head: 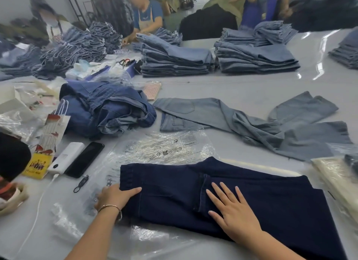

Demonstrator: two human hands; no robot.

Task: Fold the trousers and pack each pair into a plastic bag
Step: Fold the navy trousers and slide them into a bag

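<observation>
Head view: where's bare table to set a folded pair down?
Bare table between the light jeans stacks and the spread light-blue trousers; more at far right beside the stacks. Crowded: left side, with phone, power bank, paper bag and the dark blue heap.

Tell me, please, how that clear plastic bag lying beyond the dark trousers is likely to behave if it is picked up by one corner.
The plastic bag looks thin and crinkled, so it would probably hang limp. Its glossy film suggests it could slip between fingers. Lying loose on the smooth table, it likely slides or lifts easily.
</observation>
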